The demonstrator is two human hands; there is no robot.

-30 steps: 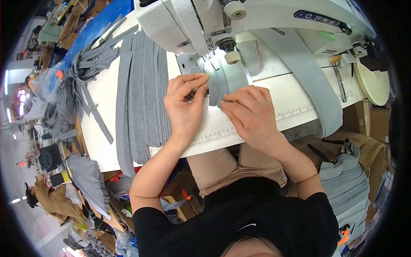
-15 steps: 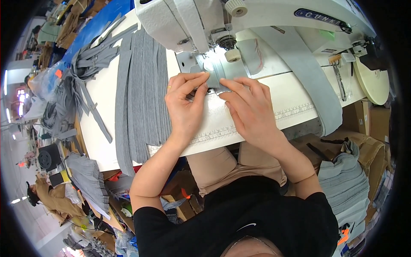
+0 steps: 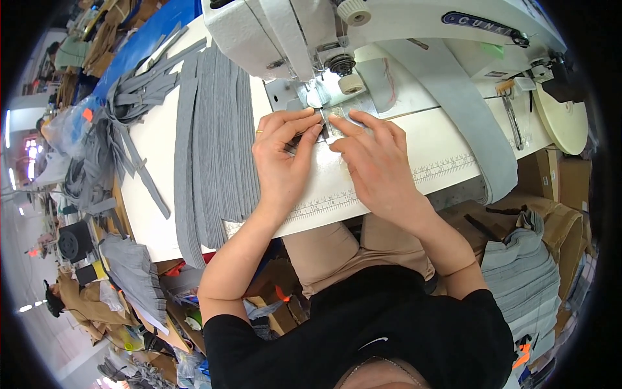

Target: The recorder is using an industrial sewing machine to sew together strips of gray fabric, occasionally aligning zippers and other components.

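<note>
A white sewing machine [image 3: 272, 45] has its presser foot and needle area above a metal plate [image 3: 282, 94]. My left hand [image 3: 285, 152] has bent fingers closed at a small grey fabric piece [image 3: 298, 104] beside the foot, thumb and fingertips together. My right hand [image 3: 376, 162] lies just right of it, fingers apart and slightly bent, fingertips resting on the plate area in front of the foot; how much fabric lies under them is partly hidden. A grey piece with red thread [image 3: 379, 87] lies behind my right hand.
Stacked grey strips [image 3: 217, 149] and loose strips [image 3: 136, 97] lie left on the white table [image 3: 453, 162]. At right are a wide pale strip [image 3: 479, 142], scissors [image 3: 512, 120] and a fabric pile [image 3: 518, 272]. Someone in brown [image 3: 84, 305] is at far left.
The grey piece between my hands has moved forward under the machine, mostly out of sight. My right hand has moved up toward the foot and its fingers have spread.
</note>
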